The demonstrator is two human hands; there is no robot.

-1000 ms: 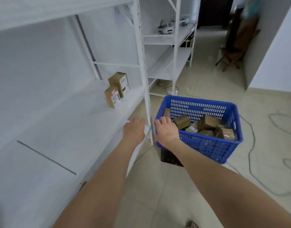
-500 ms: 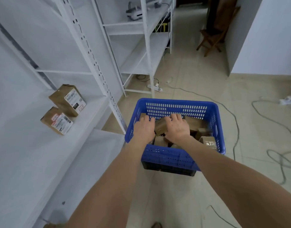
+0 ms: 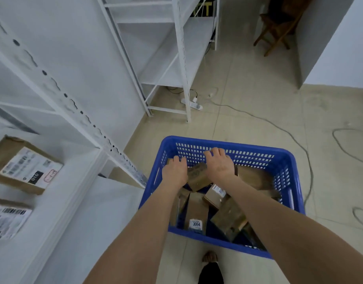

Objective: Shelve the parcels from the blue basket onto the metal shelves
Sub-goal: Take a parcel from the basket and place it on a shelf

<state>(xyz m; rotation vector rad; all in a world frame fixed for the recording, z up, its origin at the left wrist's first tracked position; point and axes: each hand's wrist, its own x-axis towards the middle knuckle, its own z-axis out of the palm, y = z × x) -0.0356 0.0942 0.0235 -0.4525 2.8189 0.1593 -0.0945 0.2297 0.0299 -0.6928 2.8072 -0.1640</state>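
Observation:
The blue basket (image 3: 287, 160) stands on the floor below me with several brown parcels inside. Both hands reach into its far end. My left hand (image 3: 174, 172) and my right hand (image 3: 219, 163) grip one brown parcel (image 3: 198, 177) between them, fingers curled over its far edges. Another parcel with a 3004 label (image 3: 197, 214) lies nearer me in the basket. Two labelled parcels sit on the white metal shelf (image 3: 70, 181) at the left: an upper one (image 3: 24, 165) and a lower one (image 3: 8, 219).
A slotted shelf upright (image 3: 90, 124) slants between the shelf and the basket. A second white shelf unit (image 3: 176, 58) stands behind. Cables and a power strip (image 3: 191, 104) lie on the tiled floor. A wooden chair (image 3: 279, 23) stands at the back right. My foot (image 3: 210, 258) is below the basket.
My view has tilted down and closed in on the basket. Both hands went from the shelf edge into the basket and now hold a brown parcel.

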